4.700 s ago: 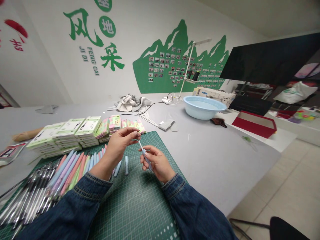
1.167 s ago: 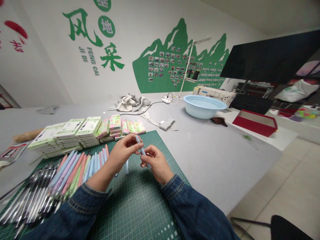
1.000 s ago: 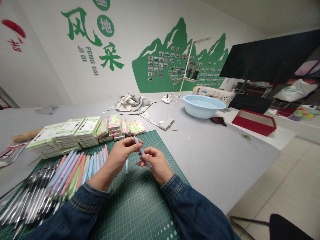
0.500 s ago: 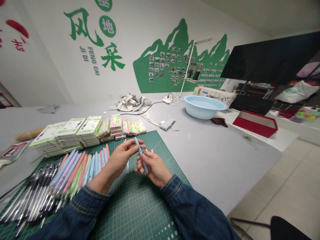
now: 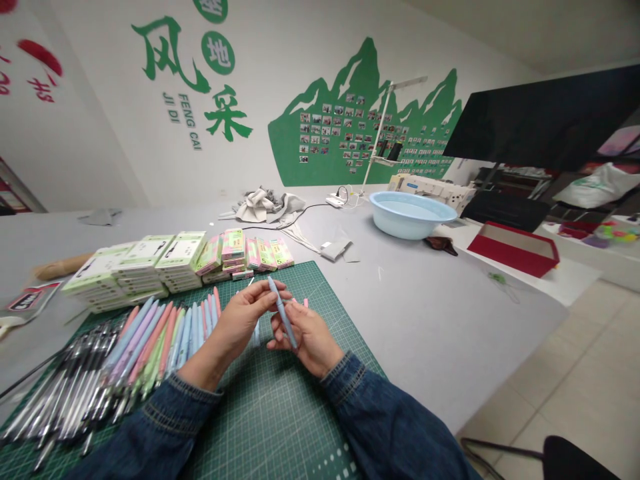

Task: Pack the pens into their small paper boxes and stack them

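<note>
Centrally, the left grip (image 5: pixel 243 312) pinches the upper part of a slim blue pen (image 5: pixel 281 309), tilted above a green cutting mat (image 5: pixel 270 413); the right grip (image 5: pixel 315 337) is closed lightly around its lower part. Coloured pens (image 5: pixel 155 333) lie left of both. Loosened fingertips could let the smooth barrel slip onto the mat.

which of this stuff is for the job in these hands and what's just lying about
Likely in use:
- blue pen, in left hand and right hand
- pastel pens
- clear, dark-ended pens
- green mat

Probably just lying about:
- blue basin
- red box
- crumpled cloth

Stacked boxes: can't tell.
</note>
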A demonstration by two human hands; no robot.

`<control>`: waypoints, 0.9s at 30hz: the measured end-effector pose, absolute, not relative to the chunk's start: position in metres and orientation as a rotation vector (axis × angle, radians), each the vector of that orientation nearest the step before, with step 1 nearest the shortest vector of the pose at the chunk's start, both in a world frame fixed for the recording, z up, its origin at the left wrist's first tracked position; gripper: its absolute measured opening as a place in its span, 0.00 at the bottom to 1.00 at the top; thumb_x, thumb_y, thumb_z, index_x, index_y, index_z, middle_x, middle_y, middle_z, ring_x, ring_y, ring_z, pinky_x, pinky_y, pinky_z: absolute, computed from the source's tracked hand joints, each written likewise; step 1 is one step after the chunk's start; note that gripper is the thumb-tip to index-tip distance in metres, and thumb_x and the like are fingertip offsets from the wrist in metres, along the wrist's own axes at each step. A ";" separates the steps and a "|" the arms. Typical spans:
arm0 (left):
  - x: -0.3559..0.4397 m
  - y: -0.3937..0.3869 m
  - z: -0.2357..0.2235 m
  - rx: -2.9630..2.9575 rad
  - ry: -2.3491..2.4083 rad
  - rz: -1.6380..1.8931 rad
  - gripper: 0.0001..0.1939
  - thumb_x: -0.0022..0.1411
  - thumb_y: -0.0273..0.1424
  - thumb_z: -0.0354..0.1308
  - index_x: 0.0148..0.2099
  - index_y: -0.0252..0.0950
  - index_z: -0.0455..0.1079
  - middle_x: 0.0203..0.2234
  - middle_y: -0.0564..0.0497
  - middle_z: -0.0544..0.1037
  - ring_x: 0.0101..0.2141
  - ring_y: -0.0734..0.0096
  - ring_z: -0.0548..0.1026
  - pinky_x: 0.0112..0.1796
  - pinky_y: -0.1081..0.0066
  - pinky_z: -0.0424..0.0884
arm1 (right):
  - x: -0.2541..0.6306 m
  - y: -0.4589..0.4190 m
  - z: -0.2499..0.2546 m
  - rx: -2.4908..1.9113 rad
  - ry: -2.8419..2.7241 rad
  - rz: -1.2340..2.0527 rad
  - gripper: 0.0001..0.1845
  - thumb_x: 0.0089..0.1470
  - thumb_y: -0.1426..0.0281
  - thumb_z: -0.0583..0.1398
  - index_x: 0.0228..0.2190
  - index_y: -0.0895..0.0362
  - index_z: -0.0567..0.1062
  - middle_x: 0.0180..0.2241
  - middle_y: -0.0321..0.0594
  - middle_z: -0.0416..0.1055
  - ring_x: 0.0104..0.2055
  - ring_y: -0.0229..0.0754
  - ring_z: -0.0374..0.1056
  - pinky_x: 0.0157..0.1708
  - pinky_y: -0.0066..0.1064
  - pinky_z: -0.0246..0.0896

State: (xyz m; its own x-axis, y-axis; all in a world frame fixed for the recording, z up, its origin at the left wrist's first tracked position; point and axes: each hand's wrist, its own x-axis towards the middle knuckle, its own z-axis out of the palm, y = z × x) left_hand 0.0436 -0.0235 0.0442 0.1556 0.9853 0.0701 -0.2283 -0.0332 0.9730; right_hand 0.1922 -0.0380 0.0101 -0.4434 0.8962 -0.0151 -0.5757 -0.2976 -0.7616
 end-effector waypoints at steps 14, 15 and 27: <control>0.044 -0.026 0.043 1.106 0.897 1.244 0.14 0.57 0.37 0.68 0.45 0.37 0.77 0.38 0.45 0.84 0.37 0.65 0.79 0.39 0.69 0.74 | 0.193 -0.038 0.010 -0.561 -0.897 1.868 0.24 0.47 0.53 0.71 0.31 0.62 0.77 0.23 0.37 0.74 0.23 0.36 0.70 0.34 0.34 0.72; 0.044 -0.026 0.043 1.096 0.892 1.239 0.14 0.58 0.37 0.68 0.45 0.37 0.76 0.38 0.45 0.84 0.37 0.65 0.79 0.39 0.68 0.74 | 0.193 -0.038 0.010 -0.554 -0.902 1.887 0.25 0.49 0.51 0.69 0.33 0.63 0.77 0.24 0.39 0.75 0.24 0.37 0.71 0.33 0.35 0.72; 0.048 -0.031 0.040 0.924 0.799 1.261 0.14 0.55 0.33 0.70 0.43 0.35 0.75 0.34 0.48 0.83 0.26 0.73 0.78 0.28 0.73 0.76 | 0.193 -0.038 0.007 -0.505 -0.892 1.963 0.21 0.48 0.56 0.71 0.34 0.61 0.77 0.23 0.34 0.73 0.22 0.34 0.69 0.34 0.34 0.72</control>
